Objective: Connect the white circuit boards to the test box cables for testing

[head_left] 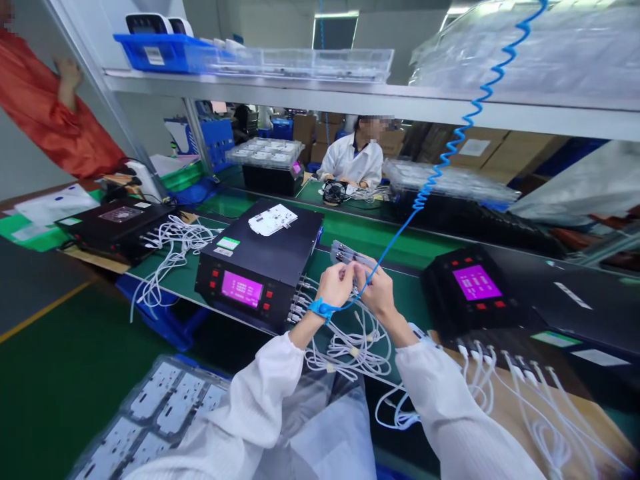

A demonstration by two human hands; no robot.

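- Circuit board (346, 253) is above the counter (406, 291), pinched by the left hand (336, 284) and right hand (376, 288), apparently to steady it.
- White cables (350, 350) lie bundled beside the black tester (265, 257), probably for easy reach.
- Blue wrist strap (321, 309) rings the left wrist, presumably against static.

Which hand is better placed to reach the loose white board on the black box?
Left, probably: the left hand is nearer the board and its box; the right hand sits farther off.
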